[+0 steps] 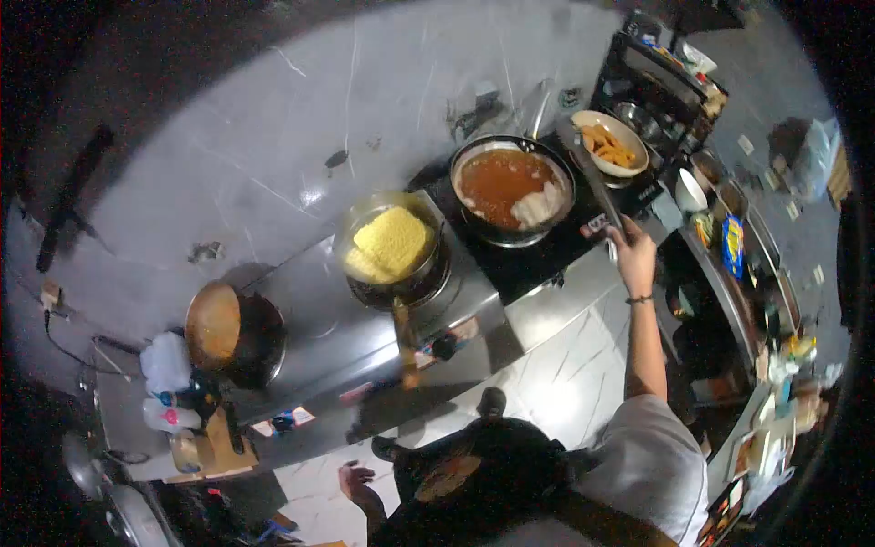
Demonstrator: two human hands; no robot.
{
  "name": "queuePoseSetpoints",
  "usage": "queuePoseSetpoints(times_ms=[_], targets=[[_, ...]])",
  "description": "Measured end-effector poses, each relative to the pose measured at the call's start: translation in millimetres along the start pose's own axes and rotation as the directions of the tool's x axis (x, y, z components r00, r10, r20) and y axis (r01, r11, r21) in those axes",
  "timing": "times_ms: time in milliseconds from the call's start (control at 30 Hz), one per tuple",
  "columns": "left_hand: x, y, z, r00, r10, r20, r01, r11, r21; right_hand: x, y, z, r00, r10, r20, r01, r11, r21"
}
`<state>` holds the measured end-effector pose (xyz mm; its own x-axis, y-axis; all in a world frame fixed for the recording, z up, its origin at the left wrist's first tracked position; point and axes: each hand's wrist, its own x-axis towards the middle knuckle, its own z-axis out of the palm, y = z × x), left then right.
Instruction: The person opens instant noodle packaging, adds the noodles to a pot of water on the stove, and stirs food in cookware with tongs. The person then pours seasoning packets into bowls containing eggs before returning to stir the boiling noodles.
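one long utensil (599, 190) pinched in the right hand (635, 262), left hand (356, 479) loosely spread; keep it low and level between far pan (470, 221) and food bowl (635, 166), limiting drips.

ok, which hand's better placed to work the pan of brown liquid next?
Probably the right hand: it holds the long utensil close beside the pan. The left hand looks empty and is much farther away.
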<state>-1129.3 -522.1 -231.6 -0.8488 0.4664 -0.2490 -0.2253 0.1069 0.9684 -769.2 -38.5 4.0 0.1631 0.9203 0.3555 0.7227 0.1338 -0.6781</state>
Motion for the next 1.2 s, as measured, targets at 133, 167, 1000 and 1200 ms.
queuePoseSetpoints(times_ms=[133, 167, 1000, 1200], targets=[[-58.7, -61.8, 37.8, 0.987, -0.129, -0.094, 0.152, 0.936, 0.316, 26.0, -28.6, -11.8, 0.963, -0.188, 0.191, 0.143, 0.964, 0.227], [-66.2, -93.9, 31.1, 0.992, -0.118, -0.037, 0.124, 0.939, 0.322, 26.5, -44.6, -9.8, 0.927, -0.276, 0.254, 0.209, 0.942, 0.262], [-62.1, -211.4, -102.8, 0.881, -0.431, 0.196, 0.363, 0.88, 0.306, -31.3, -268.3, 60.5, 0.353, -0.455, 0.818, 0.886, 0.444, -0.135], [-62.1, -176.8, -146.4, 0.92, -0.35, 0.176, 0.294, 0.914, 0.28, -43.8, -284.4, 61.7, 0.37, -0.38, 0.848, 0.881, 0.432, -0.191]])
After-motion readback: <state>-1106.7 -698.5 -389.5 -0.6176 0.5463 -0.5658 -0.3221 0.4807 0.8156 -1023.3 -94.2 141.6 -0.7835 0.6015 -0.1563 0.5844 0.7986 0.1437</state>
